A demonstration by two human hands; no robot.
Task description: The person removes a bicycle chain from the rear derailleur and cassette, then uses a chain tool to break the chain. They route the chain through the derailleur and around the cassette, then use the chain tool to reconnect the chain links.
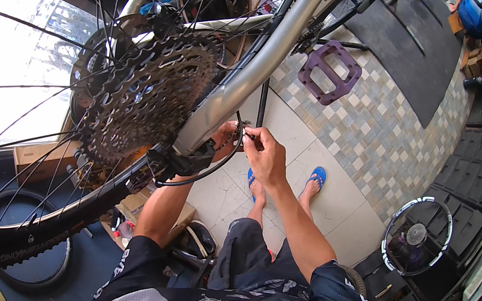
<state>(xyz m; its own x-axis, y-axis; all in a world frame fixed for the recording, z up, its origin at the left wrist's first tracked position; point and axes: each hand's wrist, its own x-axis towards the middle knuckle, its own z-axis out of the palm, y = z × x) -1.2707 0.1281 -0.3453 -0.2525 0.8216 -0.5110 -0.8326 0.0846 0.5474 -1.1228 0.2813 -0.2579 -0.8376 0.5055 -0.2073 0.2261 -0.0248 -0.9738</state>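
The right hand is pinching narrowly, thumb against fingers, at what looks like the bicycle chain, which is sitting between both hands beside the rear derailleur. The left hand is meeting it there, but the silver frame and derailleur are partly blocking it, so its grip cannot be told. Black cable housing is curving close past the fingers. The cassette is looming left, a purple pedal is showing beyond, and a wheel is standing by dark drawers.
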